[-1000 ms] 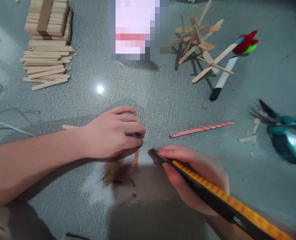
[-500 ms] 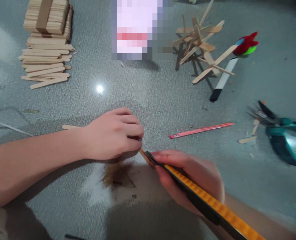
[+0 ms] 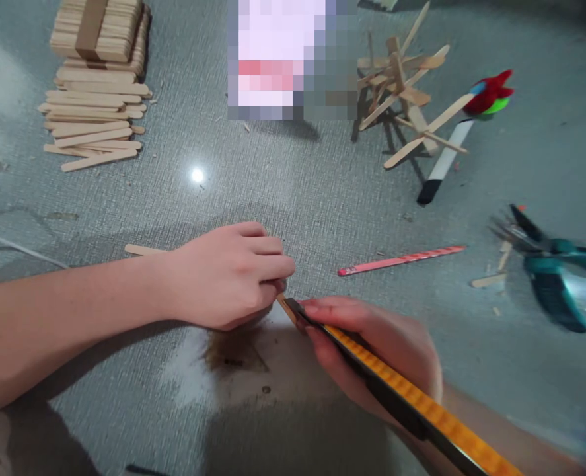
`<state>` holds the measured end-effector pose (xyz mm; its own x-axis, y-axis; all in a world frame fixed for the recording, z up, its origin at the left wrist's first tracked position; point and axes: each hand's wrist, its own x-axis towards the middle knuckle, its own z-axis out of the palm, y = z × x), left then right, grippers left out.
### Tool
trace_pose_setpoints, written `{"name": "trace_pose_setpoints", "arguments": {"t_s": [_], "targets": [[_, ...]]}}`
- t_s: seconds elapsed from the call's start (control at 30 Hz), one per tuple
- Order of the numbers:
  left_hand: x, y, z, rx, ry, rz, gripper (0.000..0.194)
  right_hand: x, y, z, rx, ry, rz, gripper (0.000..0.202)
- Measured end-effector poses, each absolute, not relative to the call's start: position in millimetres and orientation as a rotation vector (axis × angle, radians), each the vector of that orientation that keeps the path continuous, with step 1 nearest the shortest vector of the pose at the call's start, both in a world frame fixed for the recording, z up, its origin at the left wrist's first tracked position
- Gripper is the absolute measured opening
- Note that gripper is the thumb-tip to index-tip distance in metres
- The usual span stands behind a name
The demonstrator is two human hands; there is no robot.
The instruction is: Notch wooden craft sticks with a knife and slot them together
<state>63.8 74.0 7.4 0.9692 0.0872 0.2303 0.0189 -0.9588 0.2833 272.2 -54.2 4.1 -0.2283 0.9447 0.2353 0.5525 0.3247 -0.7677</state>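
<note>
My left hand [image 3: 233, 274] is closed, knuckles up, over a wooden craft stick [image 3: 285, 305] whose end sticks out past the fingers. Most of that stick is hidden under the hand. From the right, my right hand [image 3: 376, 350] grips a long yellow-and-black utility knife [image 3: 411, 396]. Its dark tip meets the stick's exposed end, and my right thumb and fingers pinch close behind it. Another craft stick [image 3: 144, 249] lies partly under my left wrist. Below the hands, a brown stain [image 3: 233, 354] marks a pale patch of the table.
Bundled and loose craft sticks [image 3: 92, 125] lie at the upper left. A structure of joined sticks [image 3: 406, 92] stands at the upper right by a white marker [image 3: 444, 165] and a red fuzzy piece [image 3: 491, 92]. A pink pencil [image 3: 402, 260] and green-handled pliers [image 3: 553, 264] lie to the right.
My left hand has shifted slightly right and down, its fingers rolling forward over the stick. The right hand and knife stay almost where they were. The view has shifted a little.
</note>
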Motion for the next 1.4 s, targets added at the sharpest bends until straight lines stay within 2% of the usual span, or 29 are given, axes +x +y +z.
{"name": "trace_pose_setpoints", "arguments": {"t_s": [0.27, 0.5, 0.83, 1.17, 1.4], "targets": [[68, 65, 17, 2.966, 0.068, 0.219, 0.027, 262, -59, 14, -1.439, -2.02, 0.676, 0.012], [68, 57, 19, 2.984, 0.209, 0.164, 0.024, 264, -60, 21, -1.476, -2.042, 0.745, 0.011], [66, 63, 14, 2.955, 0.234, 0.11, 0.018, 266, -61, 18, -1.443, -1.976, 0.749, 0.018], [65, 67, 12, 2.888, 0.214, 0.163, 0.021, 269, -65, 18, -1.447, -2.001, 0.501, 0.025], [66, 67, 12, 2.874, 0.211, 0.098, 0.015, 266, -58, 18, -1.374, -1.978, 0.68, 0.028]]}}
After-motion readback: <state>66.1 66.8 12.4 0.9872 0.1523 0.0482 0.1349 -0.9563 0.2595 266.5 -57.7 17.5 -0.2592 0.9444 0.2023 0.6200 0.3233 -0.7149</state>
